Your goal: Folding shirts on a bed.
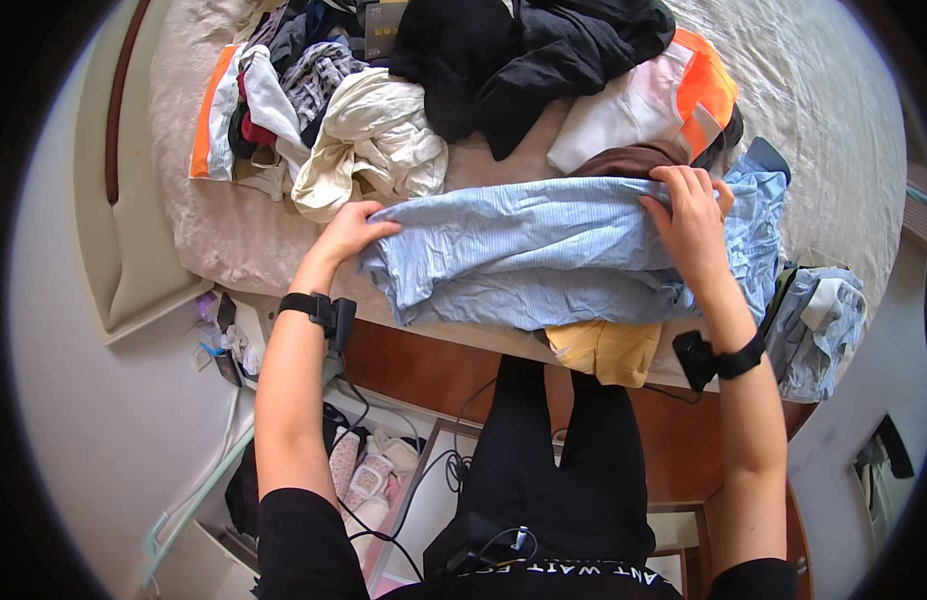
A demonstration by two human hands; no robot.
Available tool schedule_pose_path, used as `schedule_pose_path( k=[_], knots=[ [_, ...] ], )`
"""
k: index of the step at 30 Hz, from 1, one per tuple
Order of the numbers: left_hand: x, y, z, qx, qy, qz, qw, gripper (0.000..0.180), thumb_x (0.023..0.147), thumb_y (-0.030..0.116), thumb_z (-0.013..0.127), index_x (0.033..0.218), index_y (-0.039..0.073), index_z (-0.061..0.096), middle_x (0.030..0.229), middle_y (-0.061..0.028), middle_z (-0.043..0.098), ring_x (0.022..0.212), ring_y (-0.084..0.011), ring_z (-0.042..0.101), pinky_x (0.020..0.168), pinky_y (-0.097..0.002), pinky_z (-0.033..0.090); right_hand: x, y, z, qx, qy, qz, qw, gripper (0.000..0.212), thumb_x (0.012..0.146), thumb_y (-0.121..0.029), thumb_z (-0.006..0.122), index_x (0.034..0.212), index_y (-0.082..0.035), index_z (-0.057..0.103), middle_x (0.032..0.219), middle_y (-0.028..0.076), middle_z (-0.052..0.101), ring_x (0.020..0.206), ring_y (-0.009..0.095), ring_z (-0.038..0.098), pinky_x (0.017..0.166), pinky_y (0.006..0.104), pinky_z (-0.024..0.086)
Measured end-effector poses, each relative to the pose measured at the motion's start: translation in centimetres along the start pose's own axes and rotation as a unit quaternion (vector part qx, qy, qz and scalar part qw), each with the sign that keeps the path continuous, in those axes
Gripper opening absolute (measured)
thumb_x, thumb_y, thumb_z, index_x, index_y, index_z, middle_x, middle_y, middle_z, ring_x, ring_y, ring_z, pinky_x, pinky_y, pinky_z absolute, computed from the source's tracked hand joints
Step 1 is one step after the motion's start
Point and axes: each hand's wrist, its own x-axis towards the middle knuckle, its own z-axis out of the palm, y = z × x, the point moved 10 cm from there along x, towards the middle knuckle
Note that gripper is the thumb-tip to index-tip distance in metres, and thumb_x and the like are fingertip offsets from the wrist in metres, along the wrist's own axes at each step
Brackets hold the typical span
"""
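A light blue striped shirt point(543, 240) lies stretched sideways along the near edge of the bed, loosely folded and wrinkled. My left hand point(358, 232) pinches its left end, thumb on top of the cloth. My right hand point(691, 218) grips the upper edge toward the right, fingers curled over the fabric. To the right of that hand lies the shirt's bunched part with a darker blue collar point(769, 158). A yellow cloth point(605, 352) shows under the shirt, hanging over the bed edge. Behind the shirt is a dark brown garment point(631, 160), partly covered.
On the bed point(833, 110) are a black garment point(543, 70), a cream garment point(378, 135), a white and orange piece point(633, 105) and a mixed clothes heap point(313, 75). Folded clothes point(818, 325) sit at the right edge. An open drawer point(378, 490) with clothes and cables is below left.
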Motion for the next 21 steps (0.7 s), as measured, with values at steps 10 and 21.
schedule_pose_path(
  k=[10,21],
  knots=[
    [-2.6,-1.6,1.5,-0.150,0.189,0.045,0.969,0.047,0.069,0.020,0.078,0.106,0.001,0.055,0.093,-0.0037,0.059,0.087,-0.0096,0.052,0.074,-0.0221,0.043,-3.7,-15.0,9.8,-0.046,-0.089,-0.061,0.993,0.053,0.087,-0.047,0.040,0.137,-0.029,0.033,0.143,-0.006,0.029,0.133,0.011,0.022,0.110,0.0378,0.003],
    [-4.9,-7.0,4.7,-0.556,0.276,0.081,0.780,0.058,0.086,0.037,0.059,0.123,-0.005,0.042,0.119,-0.0146,0.051,0.109,-0.0204,0.049,0.095,-0.0321,0.035,-3.4,-15.1,13.1,-0.047,-0.075,-0.021,0.996,0.057,0.085,-0.054,0.037,0.136,-0.029,0.033,0.142,-0.005,0.031,0.133,0.011,0.023,0.110,0.0384,0.004]
  ],
)
